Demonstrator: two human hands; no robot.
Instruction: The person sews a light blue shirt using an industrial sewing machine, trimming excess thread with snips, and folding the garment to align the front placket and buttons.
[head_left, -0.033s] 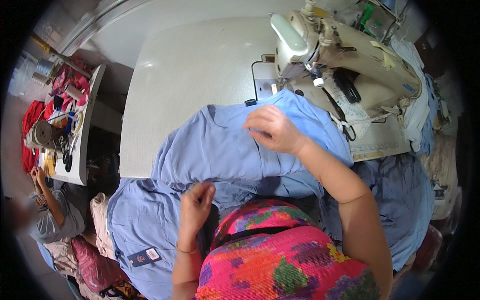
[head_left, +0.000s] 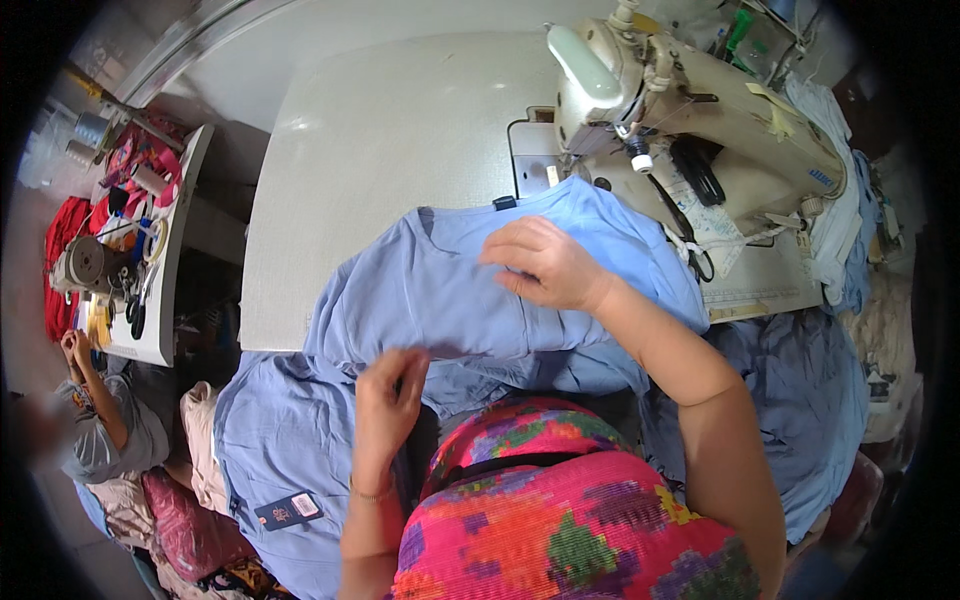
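A light blue top (head_left: 460,290) lies across the front of the sewing table, its neckline and small dark label toward the far side. My right hand (head_left: 548,262) is over the top's upper middle, fingers bent and thumb apart from them, with nothing visible in it. At the top's near edge, my left hand (head_left: 390,395) has its fingers loosely curled and the thumb spread from them. I see nothing held there either. Beyond my right hand stands a cream sewing machine (head_left: 690,110), its needle area close to the top's far edge.
Another blue garment with a dark hang tag (head_left: 287,511) drapes at my left, and more blue cloth (head_left: 770,410) hangs at my right. Black scissors (head_left: 690,235) lie beside the machine. A side table (head_left: 185,230) with thread spools stands left, where another person (head_left: 115,425) sits.
My left hand has moved slightly up toward the top's near edge, and its fingers have straightened a little. The right hand has shifted slightly left. The top lies as before.
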